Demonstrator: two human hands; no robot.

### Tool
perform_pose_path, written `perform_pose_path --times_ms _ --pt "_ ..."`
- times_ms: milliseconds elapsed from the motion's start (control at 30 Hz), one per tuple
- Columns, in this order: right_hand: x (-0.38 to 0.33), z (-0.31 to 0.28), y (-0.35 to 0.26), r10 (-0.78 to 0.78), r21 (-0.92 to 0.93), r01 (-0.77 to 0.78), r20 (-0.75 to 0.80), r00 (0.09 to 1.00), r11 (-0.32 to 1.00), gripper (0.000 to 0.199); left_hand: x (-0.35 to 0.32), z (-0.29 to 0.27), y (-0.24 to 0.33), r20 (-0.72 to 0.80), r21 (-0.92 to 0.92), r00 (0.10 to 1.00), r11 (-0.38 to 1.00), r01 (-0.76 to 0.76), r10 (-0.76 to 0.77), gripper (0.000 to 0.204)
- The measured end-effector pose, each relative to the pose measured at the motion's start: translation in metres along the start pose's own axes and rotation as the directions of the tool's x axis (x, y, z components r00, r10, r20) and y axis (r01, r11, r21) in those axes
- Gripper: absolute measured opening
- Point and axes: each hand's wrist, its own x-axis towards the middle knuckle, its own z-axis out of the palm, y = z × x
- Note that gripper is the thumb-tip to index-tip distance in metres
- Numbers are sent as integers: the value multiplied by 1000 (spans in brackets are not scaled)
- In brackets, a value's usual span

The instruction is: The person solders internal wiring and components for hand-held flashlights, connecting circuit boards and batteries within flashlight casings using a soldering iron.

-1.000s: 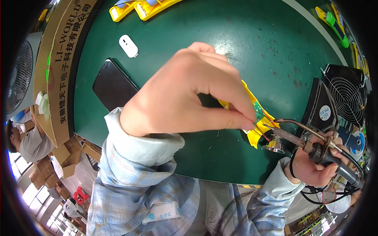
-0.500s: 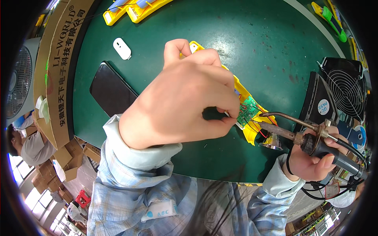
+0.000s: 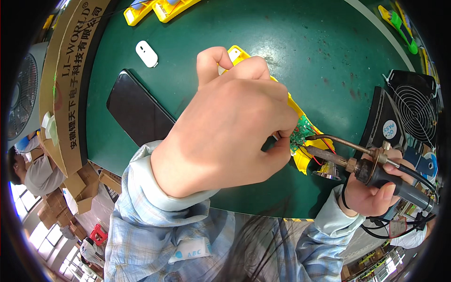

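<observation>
Green circuit board [image 3: 305,129]: right of centre, in the open yellow casing [image 3: 300,163]; red wire [image 3: 316,161] appears attached, joint seemingly unfinished.
Soldering iron [image 3: 364,171]: tip at the board, contact unclear.
Left hand [image 3: 230,127]: arched over the casing, thumb and forefinger together; any hold hidden.
Right hand [image 3: 369,195]: curled round the iron, lower right.

The left hand [image 3: 230,129] partly hides the yellow casing [image 3: 300,162]; whether its fingers [image 3: 280,152] grip anything beside the circuit board [image 3: 301,130] is unclear. Beyond them, the upper edge crops other yellow casings [image 3: 166,15].
</observation>
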Motion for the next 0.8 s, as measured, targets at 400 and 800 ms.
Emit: perform_pose_path --times_ms 400,800 --pt "-1 -1 1 16 -9 -16 -19 1000 1000 35 -2 0 -1 31 -14 1000 1000 -1 2 11" --pt "0 -1 4 -6 59 4 27 1000 998 36 -3 0 1 -10 14 1000 1000 12 -12 11"
